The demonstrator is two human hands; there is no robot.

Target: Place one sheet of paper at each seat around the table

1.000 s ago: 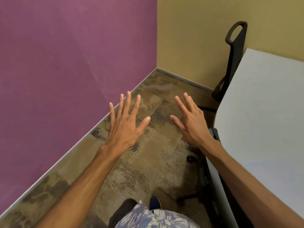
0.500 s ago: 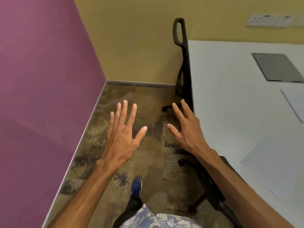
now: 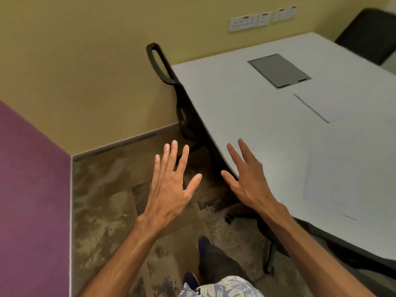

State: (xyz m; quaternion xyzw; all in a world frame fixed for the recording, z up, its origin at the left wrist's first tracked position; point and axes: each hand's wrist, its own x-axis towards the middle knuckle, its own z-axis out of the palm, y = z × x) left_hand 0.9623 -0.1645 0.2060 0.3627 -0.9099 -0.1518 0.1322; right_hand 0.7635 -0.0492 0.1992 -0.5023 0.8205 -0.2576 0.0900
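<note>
The white table (image 3: 246, 103) fills the right of the view, its near edge running from the far corner down toward the person. Two black office chairs are tucked against it: one (image 3: 165, 69) at the far corner by the yellow wall, another (image 3: 368, 33) at the far right. A grey cable hatch (image 3: 279, 70) sits flush in the tabletop.

The main risk, as I judge it, is miscounting: the white paper is nearly the same tone as the table, so a seat could be skipped or served twice. A second risk is footing, since a chair base with castors (image 3: 229, 218) juts from under the table close to the person's shoe (image 3: 203, 243), and a stride could catch it.

Two sheets lie on the table. The nearer sheet (image 3: 351, 185) is to the right of the right hand (image 3: 246, 179), near but apart from it. The farther sheet (image 3: 334, 103) lies beyond, just past the hatch, well apart from both hands.

The right hand is spread flat, fingers splayed, holding nothing, over the table's edge. The left hand (image 3: 171, 181) is likewise splayed and empty, over the carpet, clear of the table.
</note>
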